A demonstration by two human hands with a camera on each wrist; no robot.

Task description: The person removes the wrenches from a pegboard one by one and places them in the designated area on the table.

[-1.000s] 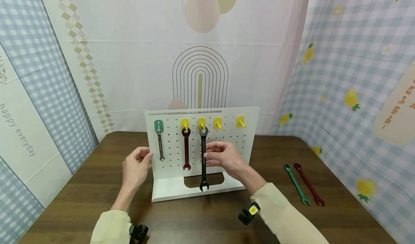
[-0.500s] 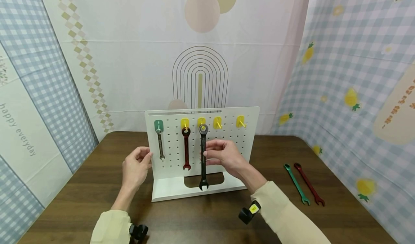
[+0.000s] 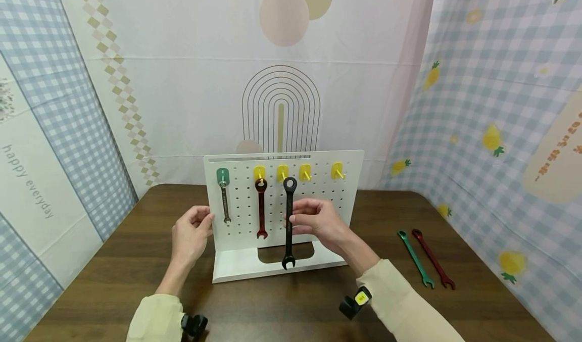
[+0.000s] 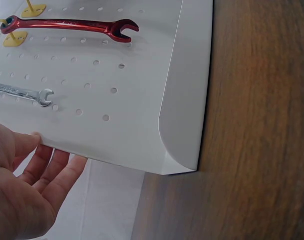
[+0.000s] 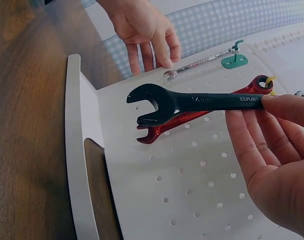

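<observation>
Between the thumb and fingers of my right hand (image 3: 320, 222) is a black combination wrench (image 3: 289, 226), upright in the head view with its ring end up. That ring is just right of the middle yellow hook (image 3: 282, 172), whose peg shows beside it. My left hand (image 3: 192, 233) pinches the left edge of the white pegboard (image 3: 243, 210), thumb at the front and fingers behind, as the left wrist view shows. A red wrench (image 3: 261, 210) hangs on a yellow hook (image 3: 259, 173). Further left, a small silver wrench (image 3: 225, 204) hangs from a green hook (image 3: 222, 176).
Two more yellow hooks (image 3: 305, 172) (image 3: 337, 170) are on the board's right side with nothing hanging on them. A green wrench (image 3: 416, 258) and another red wrench (image 3: 433, 258) lie on the brown table (image 3: 382, 215) at the right. Patterned cloths hang behind and at both sides.
The black wrench's ring, earlier in front of the middle yellow hook, has shifted slightly right and off its peg, along with my right hand. My left hand stays on the pegboard edge.
</observation>
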